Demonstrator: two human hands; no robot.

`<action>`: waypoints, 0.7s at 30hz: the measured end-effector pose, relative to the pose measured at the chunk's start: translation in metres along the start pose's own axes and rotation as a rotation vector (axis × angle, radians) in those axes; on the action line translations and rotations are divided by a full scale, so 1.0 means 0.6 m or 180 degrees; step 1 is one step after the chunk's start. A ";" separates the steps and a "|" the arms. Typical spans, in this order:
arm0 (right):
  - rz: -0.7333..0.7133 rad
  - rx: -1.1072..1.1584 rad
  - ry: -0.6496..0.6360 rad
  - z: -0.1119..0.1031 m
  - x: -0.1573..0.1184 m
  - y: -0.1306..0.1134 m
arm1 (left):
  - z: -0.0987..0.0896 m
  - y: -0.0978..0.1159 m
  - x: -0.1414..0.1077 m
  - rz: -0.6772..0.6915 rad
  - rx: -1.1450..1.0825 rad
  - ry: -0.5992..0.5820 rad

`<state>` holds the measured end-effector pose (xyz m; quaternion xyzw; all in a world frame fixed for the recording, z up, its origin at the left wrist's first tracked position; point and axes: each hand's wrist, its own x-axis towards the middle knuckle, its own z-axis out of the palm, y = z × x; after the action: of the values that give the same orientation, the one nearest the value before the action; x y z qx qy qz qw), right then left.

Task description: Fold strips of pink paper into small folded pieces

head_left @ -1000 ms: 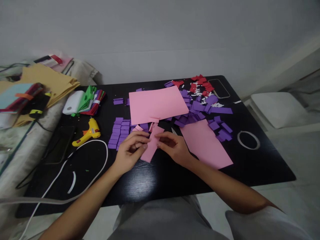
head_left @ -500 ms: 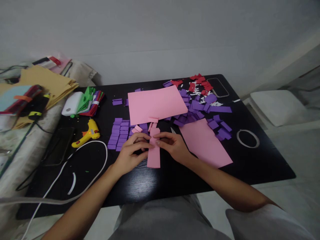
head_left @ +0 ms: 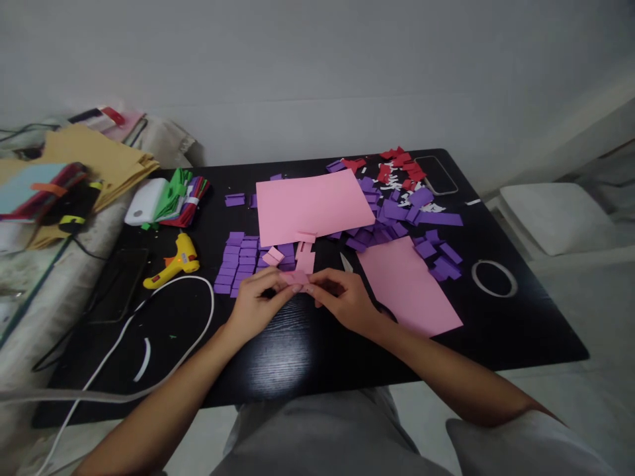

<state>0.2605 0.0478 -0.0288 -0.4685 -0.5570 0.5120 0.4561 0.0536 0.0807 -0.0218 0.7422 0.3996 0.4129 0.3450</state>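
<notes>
Between my two hands is a pink paper strip [head_left: 296, 277], folded over so that only a short part shows. My left hand [head_left: 258, 301] pinches its left end with the thumb in front. At the other end the fingertips and thumb of my right hand [head_left: 343, 297] close on it. Just beyond lie small pink paper pieces [head_left: 272, 256] and a large pink sheet [head_left: 312, 208]. Folded purple paper pieces [head_left: 237, 264] stand in rows left of the hands. Scissors [head_left: 346, 263], partly hidden by my right hand and wrist, lie beside a second pink sheet [head_left: 409, 284].
A yellow glue gun [head_left: 176, 261] and a looped white cable [head_left: 212, 311] lie on the left. Loose purple pieces [head_left: 391, 211], red scraps [head_left: 397, 158] and white bits cover the back right. A ring of tape [head_left: 495, 277] rests at the right. Bundled coloured strips [head_left: 183, 198] sit back left.
The pink strip lay lengthwise, pointing toward me; now it is folded up between my fingers. Both hands have closed in on its ends.
</notes>
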 end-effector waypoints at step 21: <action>-0.0173 0.0033 0.0380 0.004 -0.001 0.005 | 0.009 0.005 -0.010 -0.0321 -0.0582 0.0114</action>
<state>0.2585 0.0472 -0.0318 -0.4806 -0.5387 0.4734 0.5046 0.0572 0.0732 -0.0233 0.6791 0.4032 0.4429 0.4244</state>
